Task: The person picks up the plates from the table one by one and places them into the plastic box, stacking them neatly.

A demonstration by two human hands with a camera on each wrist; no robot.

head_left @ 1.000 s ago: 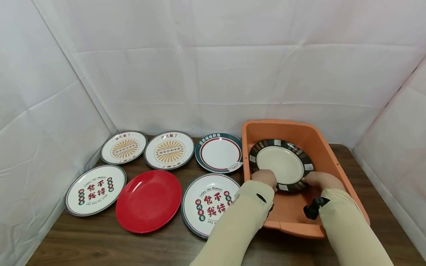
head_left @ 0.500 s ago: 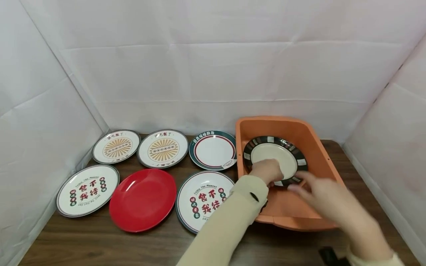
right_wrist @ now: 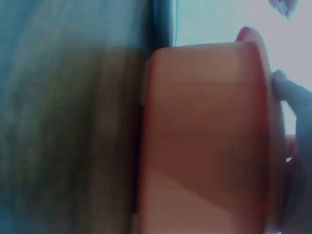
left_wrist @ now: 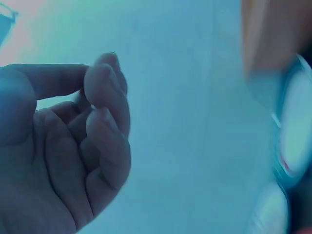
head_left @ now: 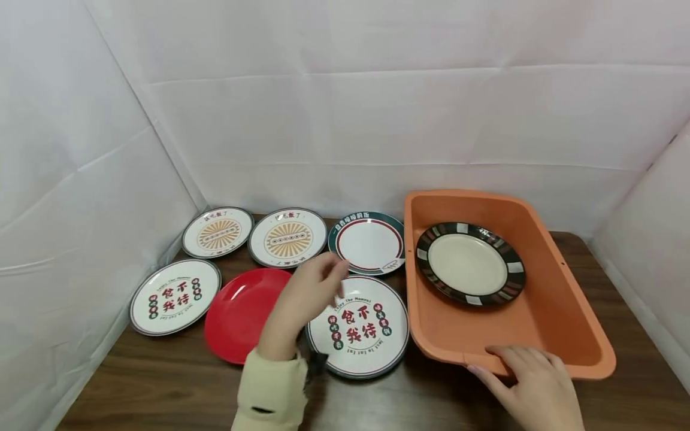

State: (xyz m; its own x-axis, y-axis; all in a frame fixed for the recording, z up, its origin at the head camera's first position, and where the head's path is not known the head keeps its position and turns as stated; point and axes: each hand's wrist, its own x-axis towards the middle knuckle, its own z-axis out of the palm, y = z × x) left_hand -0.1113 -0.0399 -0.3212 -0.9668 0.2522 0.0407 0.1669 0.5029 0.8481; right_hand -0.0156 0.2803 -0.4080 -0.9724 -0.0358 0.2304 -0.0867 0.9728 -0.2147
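My right hand (head_left: 533, 383) grips the near rim of the orange basin (head_left: 458, 335), fingers over the edge and thumb on the outer side; the right wrist view shows the basin's outer wall (right_wrist: 204, 131) beside it. Inside the basin lies a cream plate (head_left: 470, 266) with a black patterned rim, leaning toward the left wall. My left hand (head_left: 309, 290) is in the air above the red plate (head_left: 237, 317) and a white plate with red lettering (head_left: 372, 353). Its fingers (left_wrist: 109, 131) are loosely curled and hold nothing.
Along the back are two sunburst plates (head_left: 218, 232) and a green-rimmed plate (head_left: 366, 242). Another red-lettered plate (head_left: 175, 297) lies at the left. White cloth (head_left: 345, 120) walls in the wooden table (head_left: 162, 383) at the back and sides.
Both hands have left the black-rimmed plate, which stays in the basin. The left hand has moved left over the plates; the right hand has come to the basin's near rim.
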